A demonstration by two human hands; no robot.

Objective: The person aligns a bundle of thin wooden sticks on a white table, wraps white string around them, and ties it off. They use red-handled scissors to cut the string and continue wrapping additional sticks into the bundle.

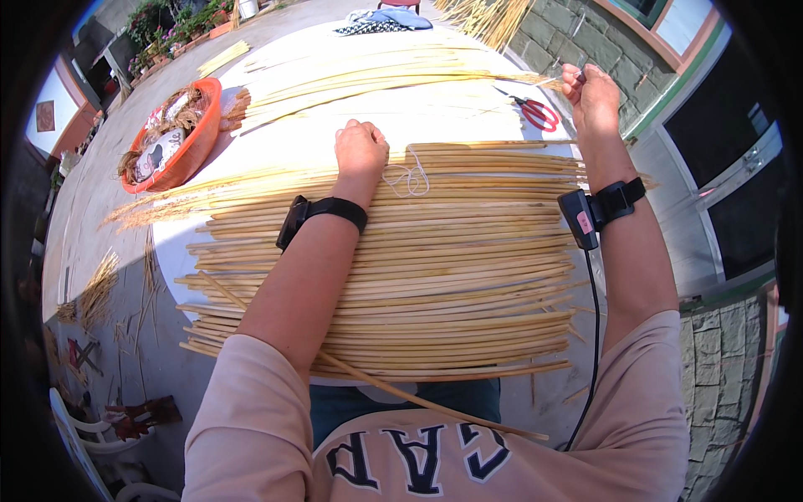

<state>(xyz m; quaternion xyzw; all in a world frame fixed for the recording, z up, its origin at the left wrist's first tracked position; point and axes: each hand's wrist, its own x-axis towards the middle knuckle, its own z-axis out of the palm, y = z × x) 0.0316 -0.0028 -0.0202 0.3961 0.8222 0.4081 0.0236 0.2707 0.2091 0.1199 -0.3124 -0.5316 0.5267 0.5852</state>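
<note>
A wide mat of pale straw-coloured stalks (pixel 452 251), laid side by side, spreads across the white table in front of me. My left hand (pixel 361 151) is closed in a fist above its far edge; whatever is inside the fingers is hidden. Just right of that fist, a loose loop of white string (pixel 411 177) lies on the stalks. Farther right, my right hand (pixel 592 94) is raised with its fingers pinched together, near the tips of a second bunch of thinner yellow stalks (pixel 360 88). What it pinches is too small to make out.
Red-handled scissors (pixel 537 114) lie beside my right hand. An orange basin (pixel 186 155) with bundled stuff sits at the table's left edge. Blue cloth (pixel 385 21) rests at the far end. One loose stalk (pixel 418 396) slants across my lap. A stone wall (pixel 577 50) stands at right.
</note>
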